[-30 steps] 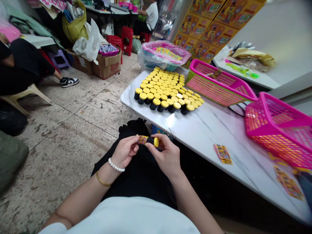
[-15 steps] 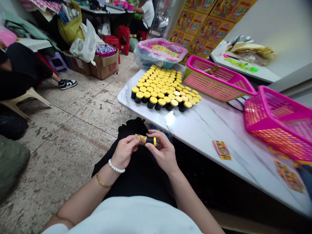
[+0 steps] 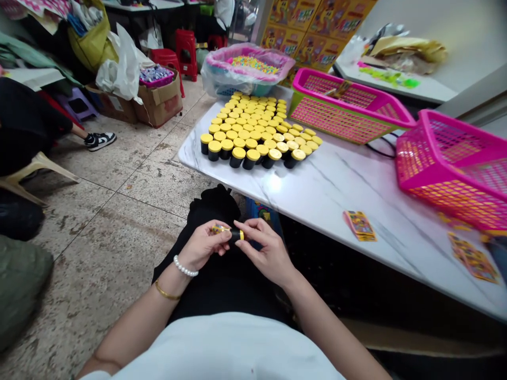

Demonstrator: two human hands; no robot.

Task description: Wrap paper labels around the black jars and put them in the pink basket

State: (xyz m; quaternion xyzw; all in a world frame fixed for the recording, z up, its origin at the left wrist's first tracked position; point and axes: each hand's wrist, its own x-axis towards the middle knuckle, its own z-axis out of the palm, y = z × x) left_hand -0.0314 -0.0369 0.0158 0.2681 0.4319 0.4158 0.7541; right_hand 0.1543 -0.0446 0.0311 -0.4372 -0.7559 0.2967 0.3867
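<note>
Black, yellow-capped tube [image 3: 236, 235] between left fingers [image 3: 219, 239] and right fingers [image 3: 252, 253].

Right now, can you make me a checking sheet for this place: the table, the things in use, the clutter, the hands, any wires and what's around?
Surface: white table, grey-veined, one shiny glare patch.
Things: black tube, yellow-ended, between the hands; many yellow-capped tubes crowded on the table.
Clutter: two groups of printed pieces, pink baskets, a lined basin of coloured bits.
Hands: left hand pinches the tube's printed end; right hand grips the yellow end.
Cables: one black cord by the baskets; ends hidden.
Surroundings: yellow boxes, red stools, another person's shoe.
</note>
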